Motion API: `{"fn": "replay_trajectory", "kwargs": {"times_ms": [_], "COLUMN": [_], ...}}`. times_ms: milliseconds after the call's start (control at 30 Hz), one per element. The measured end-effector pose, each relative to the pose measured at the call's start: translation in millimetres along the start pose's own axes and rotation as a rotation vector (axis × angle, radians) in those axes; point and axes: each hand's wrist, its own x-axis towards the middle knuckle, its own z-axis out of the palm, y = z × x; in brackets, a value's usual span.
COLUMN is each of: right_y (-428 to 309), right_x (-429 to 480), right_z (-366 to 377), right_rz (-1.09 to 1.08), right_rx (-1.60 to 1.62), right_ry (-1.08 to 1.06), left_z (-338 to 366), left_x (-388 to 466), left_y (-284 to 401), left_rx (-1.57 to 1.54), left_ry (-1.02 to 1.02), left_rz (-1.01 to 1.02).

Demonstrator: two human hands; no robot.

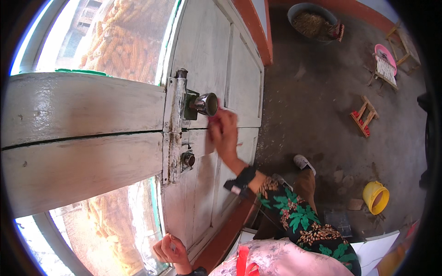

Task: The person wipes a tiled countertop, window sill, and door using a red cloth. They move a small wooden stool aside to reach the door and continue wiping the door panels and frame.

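Note:
My right hand (226, 136) holds a red cloth (214, 119) against the white painted wooden door (203, 58), just beside a metal door knob (208, 104). Part of the cloth is hidden behind the fingers, and the hand is slightly blurred. Below the knob, a smaller round lock fitting (188, 159) sits beside the rust-stained metal lock plate (172, 155). Near the lower glass pane (114, 227), my left hand (171, 250) is raised with its fingers loosely curled. No object shows in it, but its palm side is partly hidden.
On the dark floor stand a yellow bucket (374, 200), a small wooden stool (364, 117) and a woven-seat stool (386, 71) by a pink basin (390, 53). A large metal tub (307, 22) is farther off. A brick (355, 204) lies near the bucket.

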Motion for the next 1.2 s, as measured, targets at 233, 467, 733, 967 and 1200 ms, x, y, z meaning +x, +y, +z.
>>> {"fn": "replay_trajectory", "kwargs": {"times_ms": [233, 467, 733, 967, 1200], "right_y": [-12.8, -27.3, -187.5, -174.3, -196.4], "right_x": [-5.5, 82.5, 91.0, 6.5, 64.5], "right_z": [-5.3, -35.5, -33.7, -18.5, 3.9], "right_rz": [-0.012, 0.074, -0.531, -0.623, -0.27], "right_rx": [0.112, 0.203, -0.592, -0.675, -0.323], "right_ry": [-0.017, 0.084, -0.036, -0.228, -0.151], "left_z": [1.2, 5.3, 8.6, 24.9, 25.9], "left_x": [-1.3, -0.5, -1.3, -7.9, -7.6], "left_y": [-1.5, -5.3, -6.8, -8.2, -9.4], "left_rx": [0.011, -0.023, -0.068, -0.102, -0.089], "left_ry": [-0.02, 0.007, 0.009, 0.021, 0.03], "left_rz": [-0.011, 0.019, 0.02, -0.053, -0.039]}}
